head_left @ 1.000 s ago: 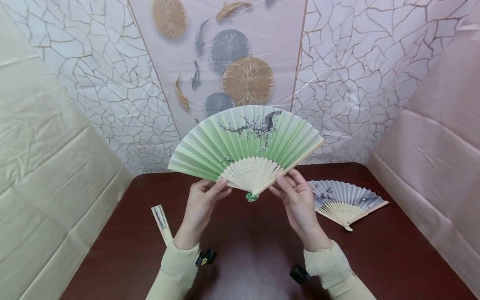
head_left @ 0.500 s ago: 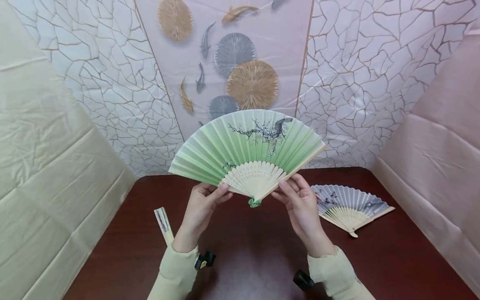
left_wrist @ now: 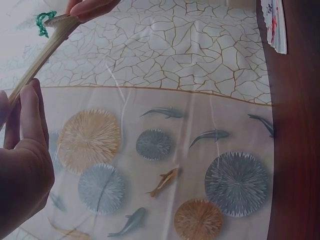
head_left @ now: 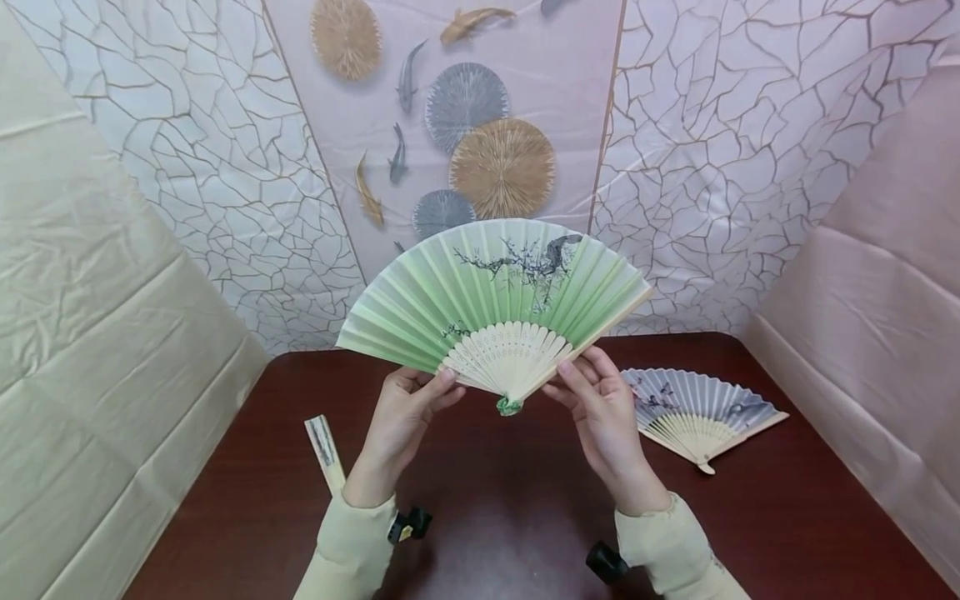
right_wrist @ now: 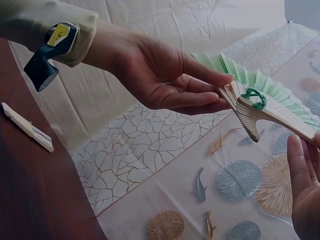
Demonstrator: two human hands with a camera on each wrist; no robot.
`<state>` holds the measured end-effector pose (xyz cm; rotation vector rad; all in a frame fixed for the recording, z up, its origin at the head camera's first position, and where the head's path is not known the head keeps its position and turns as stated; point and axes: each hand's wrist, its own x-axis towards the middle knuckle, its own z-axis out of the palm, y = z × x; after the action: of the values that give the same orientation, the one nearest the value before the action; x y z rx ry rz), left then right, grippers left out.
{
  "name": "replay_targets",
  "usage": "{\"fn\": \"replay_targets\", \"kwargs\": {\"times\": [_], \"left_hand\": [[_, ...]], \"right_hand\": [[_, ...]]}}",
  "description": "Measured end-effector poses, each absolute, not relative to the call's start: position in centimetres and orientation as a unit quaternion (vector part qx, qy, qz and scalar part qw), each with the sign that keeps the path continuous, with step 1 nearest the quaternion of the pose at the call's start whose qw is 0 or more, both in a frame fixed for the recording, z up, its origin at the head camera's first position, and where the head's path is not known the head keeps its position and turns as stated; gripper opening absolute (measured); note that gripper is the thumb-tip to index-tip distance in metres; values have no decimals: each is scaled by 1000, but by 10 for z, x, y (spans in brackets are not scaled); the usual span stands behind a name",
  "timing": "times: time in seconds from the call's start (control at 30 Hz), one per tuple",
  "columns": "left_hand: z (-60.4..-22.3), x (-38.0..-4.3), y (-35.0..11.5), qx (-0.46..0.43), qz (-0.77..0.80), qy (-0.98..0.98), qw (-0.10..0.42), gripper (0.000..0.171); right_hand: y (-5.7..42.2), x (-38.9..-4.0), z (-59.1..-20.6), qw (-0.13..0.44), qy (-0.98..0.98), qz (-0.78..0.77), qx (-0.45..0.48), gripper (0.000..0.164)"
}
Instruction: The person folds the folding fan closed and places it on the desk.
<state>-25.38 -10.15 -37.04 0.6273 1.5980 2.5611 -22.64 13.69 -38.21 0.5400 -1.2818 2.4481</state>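
A green-and-white folding fan (head_left: 517, 287) with a dark blossom branch is spread wide in the air over the table. My left hand (head_left: 401, 421) pinches its left guard stick between thumb and fingers; in the right wrist view this left hand (right_wrist: 150, 75) appears at the pale ribs. On the other side my right hand (head_left: 603, 417) pinches the right guard stick. Between the hands, at the pivot, hangs a green cord (head_left: 508, 406). The left wrist view catches the fan edge-on, with its wooden stick (left_wrist: 45, 55) running between both hands.
An opened grey-lilac folding fan (head_left: 697, 417) lies on the dark red table (head_left: 510, 517) at the right. Left of my left wrist is a folded fan (head_left: 325, 450), partly hidden by the sleeve. A patterned cloth (head_left: 675, 183) hangs behind, with pale cloth walls (head_left: 97, 333) at the sides.
Across the second, the view shifts slightly, so the fan and table sit a little lower and further right in it. Both hands keep the same hold on the spread fan.
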Motion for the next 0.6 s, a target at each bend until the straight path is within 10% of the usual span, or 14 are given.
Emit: {"fn": "replay_targets", "kwargs": {"times": [0.6], "left_hand": [[-372, -258, -100, 184, 838, 512, 37, 26]], "right_hand": [[138, -229, -383, 155, -454, 859, 181, 27]]}}
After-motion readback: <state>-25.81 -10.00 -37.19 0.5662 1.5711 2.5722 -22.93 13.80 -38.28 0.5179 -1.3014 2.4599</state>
